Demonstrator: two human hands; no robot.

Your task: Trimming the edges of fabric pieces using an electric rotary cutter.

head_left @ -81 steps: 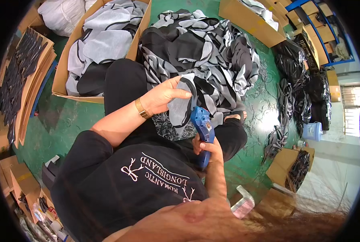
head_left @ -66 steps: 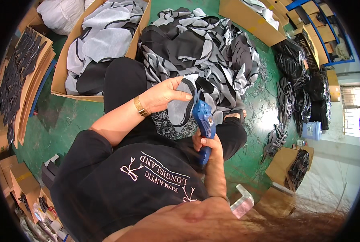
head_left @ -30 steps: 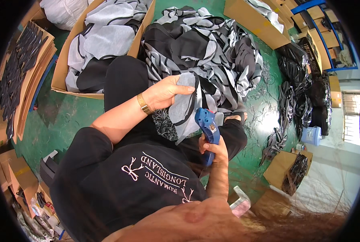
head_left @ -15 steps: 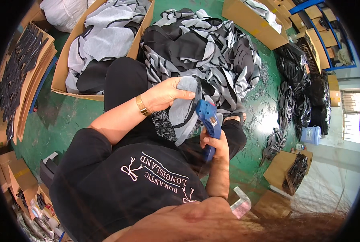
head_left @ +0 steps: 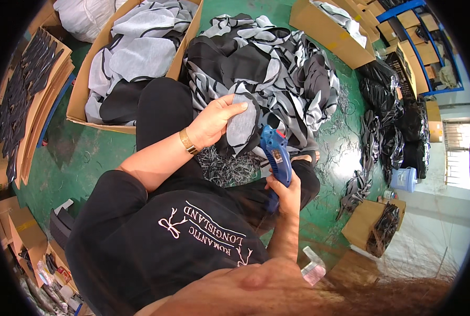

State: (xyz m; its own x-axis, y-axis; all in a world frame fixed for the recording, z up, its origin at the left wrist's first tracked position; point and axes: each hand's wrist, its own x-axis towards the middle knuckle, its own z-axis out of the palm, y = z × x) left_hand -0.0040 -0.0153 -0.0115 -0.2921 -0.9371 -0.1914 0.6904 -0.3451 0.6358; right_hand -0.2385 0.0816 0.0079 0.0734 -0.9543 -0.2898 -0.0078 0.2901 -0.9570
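Note:
My left hand (head_left: 213, 122), with a gold bracelet on the wrist, holds a grey and black cut fabric piece (head_left: 243, 125) above my lap. My right hand (head_left: 284, 193) grips the handle of a blue electric cutter (head_left: 275, 152), whose head touches the right edge of that piece. Thin grey and black trimmings (head_left: 225, 168) lie heaped on my lap just below. I sit on the green floor (head_left: 80, 158) in black clothes.
A big pile of grey and black fabric pieces (head_left: 277, 68) lies ahead. A cardboard box (head_left: 80, 102) of stacked pieces stands at the left. Dark cut shapes lie on cardboard sheets (head_left: 27, 89) far left. More boxes (head_left: 324, 26) and black scraps (head_left: 398, 131) are right.
The fabric piece was turned in my left hand, now showing its grey face. The blue cutter dipped away, then came back against the piece's right edge.

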